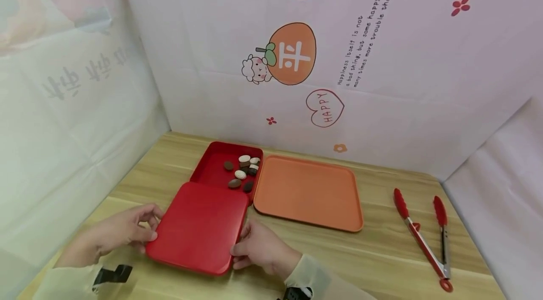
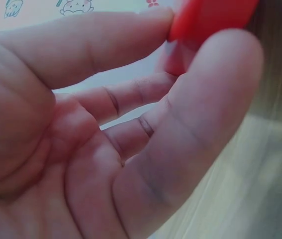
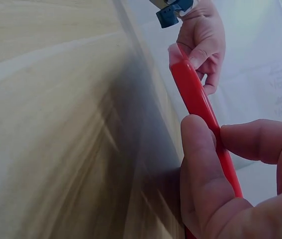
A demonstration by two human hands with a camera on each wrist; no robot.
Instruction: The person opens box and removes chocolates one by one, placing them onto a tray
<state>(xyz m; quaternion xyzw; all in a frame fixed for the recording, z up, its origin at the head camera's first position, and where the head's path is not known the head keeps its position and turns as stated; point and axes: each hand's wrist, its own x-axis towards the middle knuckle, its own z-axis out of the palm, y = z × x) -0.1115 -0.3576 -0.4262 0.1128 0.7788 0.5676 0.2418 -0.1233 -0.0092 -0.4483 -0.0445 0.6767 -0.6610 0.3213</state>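
Between my hands is a flat red lid point(image 1: 199, 229), held above the table and overlapping the near end of a red box point(image 1: 208, 163) in the head view. My left hand point(image 1: 127, 229) pinches the lid's left edge, thumb on one face and fingers on the other. At the right edge, my right hand point(image 1: 263, 248) grips it the same way; the right wrist view shows the lid's rim point(image 3: 198, 94) between thumb and fingers. Several small brown, white and dark oval pieces point(image 1: 240, 174) lie inside the box, mostly toward its right side.
An orange tray point(image 1: 309, 194) lies flat right of the red box, against its side. Farther right, red-tipped tongs point(image 1: 428, 243) rest spread apart on the wooden table point(image 1: 382, 262). Printed white cloth point(image 1: 212, 55) hangs behind and at both sides.
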